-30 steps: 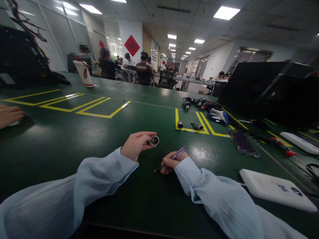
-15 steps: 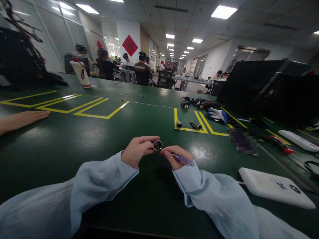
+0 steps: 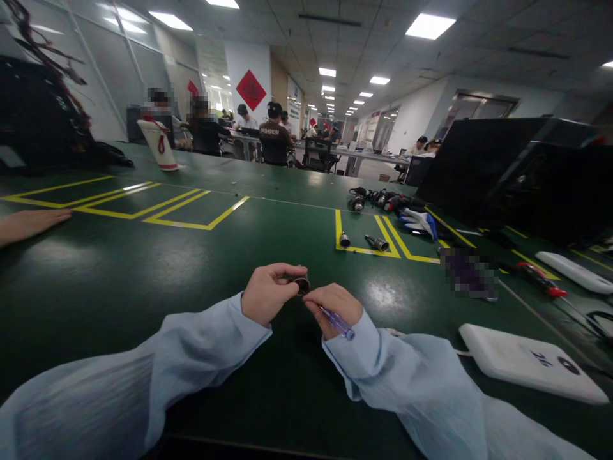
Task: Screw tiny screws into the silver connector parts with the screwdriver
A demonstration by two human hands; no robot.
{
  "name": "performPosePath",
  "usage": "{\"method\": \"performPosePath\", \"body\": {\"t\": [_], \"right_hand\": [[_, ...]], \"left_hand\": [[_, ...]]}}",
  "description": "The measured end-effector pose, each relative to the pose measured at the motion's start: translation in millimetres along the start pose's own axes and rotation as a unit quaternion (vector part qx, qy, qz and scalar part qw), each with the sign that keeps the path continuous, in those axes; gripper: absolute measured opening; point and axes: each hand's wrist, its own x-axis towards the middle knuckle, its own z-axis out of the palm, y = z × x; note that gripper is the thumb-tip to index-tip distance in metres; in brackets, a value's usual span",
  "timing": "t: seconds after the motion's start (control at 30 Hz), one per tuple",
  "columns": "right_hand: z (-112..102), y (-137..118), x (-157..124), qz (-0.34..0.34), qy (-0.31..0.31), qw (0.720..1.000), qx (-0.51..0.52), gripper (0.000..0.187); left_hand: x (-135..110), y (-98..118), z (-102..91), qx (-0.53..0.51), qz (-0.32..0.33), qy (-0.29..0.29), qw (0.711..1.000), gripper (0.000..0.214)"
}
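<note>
The left hand [image 3: 268, 295] pinches a round metal part [image 3: 301, 284] at its 3 o'clock. The right hand [image 3: 332, 305], closed on a purple screwdriver [image 3: 338, 322], meets it there. Seating the tip seems the step in hand, and turning would need a steady pinch.

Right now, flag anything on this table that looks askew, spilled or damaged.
Nothing stands out. The left hand holds a small ring, the right hand a purple screwdriver; nothing on the table looks spilled or broken.

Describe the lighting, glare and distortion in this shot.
Head view: ceiling panels blow out white and glare on the green table beside the right hand holding the purple screwdriver; the wide lens bows the edges; the metal ring in the left hand looks dim.
</note>
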Motion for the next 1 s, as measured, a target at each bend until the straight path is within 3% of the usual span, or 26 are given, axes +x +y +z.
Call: {"method": "performPosePath", "body": {"t": [0.3,0.5,0.77,0.87,1.0], "right_hand": [[5.6,4.7,14.2,0.063,0.066,0.995,0.049,0.017],[31.9,19.3,35.6,0.149,0.065,0.980,0.111,0.017],[69.3,60.5,62.4,0.310,0.146,0.901,0.267,0.023],[73.5,74.9,67.8,0.337,0.139,0.873,0.324,0.027],[74.9,80.3,69.3,0.342,0.126,0.861,0.356,0.028]], "left_hand": [[34.8,-19.4,-12.2,-0.102,0.024,0.084,0.991,0.021],[70.8,-33.7,-27.4,-0.103,0.063,0.113,0.986,0.025],[103.2,-35.9,-40.2,-0.101,0.071,0.152,0.981,0.025],[110.5,-38.0,-43.0,-0.104,0.072,0.159,0.979,0.024],[117.3,-41.6,-45.3,-0.113,0.069,0.146,0.980,0.023]]}}
